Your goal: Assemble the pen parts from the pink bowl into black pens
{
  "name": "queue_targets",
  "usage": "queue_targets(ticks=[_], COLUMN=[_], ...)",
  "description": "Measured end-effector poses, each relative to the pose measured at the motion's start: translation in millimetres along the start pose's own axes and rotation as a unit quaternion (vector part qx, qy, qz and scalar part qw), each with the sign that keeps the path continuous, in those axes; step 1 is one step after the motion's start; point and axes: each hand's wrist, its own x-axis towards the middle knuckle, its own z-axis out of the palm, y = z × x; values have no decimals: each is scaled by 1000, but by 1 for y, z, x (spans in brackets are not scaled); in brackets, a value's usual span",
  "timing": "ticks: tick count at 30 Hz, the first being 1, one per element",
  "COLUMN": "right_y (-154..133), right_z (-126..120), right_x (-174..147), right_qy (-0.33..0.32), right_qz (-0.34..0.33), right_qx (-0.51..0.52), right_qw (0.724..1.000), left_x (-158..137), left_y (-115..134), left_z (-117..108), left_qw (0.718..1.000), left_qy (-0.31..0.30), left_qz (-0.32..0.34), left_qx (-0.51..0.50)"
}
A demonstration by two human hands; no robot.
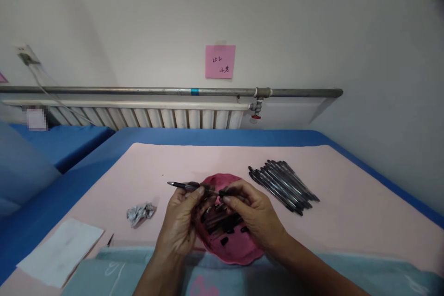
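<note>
My left hand (185,210) is closed around the barrel of a pen (181,185), whose metal tip points left. At the pen's other end, the thumb and fingers of my right hand (251,208) pinch a small black piece at the clear barrel's end; whether it is fully seated I cannot tell. Both hands are above a pink round basin (244,249). Inside it lie pen barrels (222,222) and several small black caps (225,241), partly hidden by my hands. To the right, a row of assembled-looking black pens (282,187) lies side by side on the pink table surface.
A crumpled grey wad (140,213) and a white sheet of paper (62,252) lie at left, with a small dark pointed piece (110,240) near the sheet. Teal cloth (114,268) covers the near edge. Behind the table are a radiator (187,118) and a metal pipe (138,90).
</note>
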Motion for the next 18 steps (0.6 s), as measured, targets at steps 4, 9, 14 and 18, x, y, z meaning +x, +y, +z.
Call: queue_targets(ticks=[4,9,14,18], right_y=[-1,-4,-4,-1], right_z=[-5,-7,-9,-11], right_x=[0,-2,0,2], right_qy=[-7,-16,-36,-65], right_qz=[-80,-123,-131,-187], right_qx=[-147,-259,-314,-370], right_qw=[986,958,940,908], left_x=[0,0,0,0], left_y=[-3,-5,-4,-4], left_z=[-1,-2,-2,-3], left_qw=[1000,1000,1000,1000], left_qy=[-2,-12,-3,2], left_qz=[1,-2,-3,0], left_qx=[-3,3,0,7])
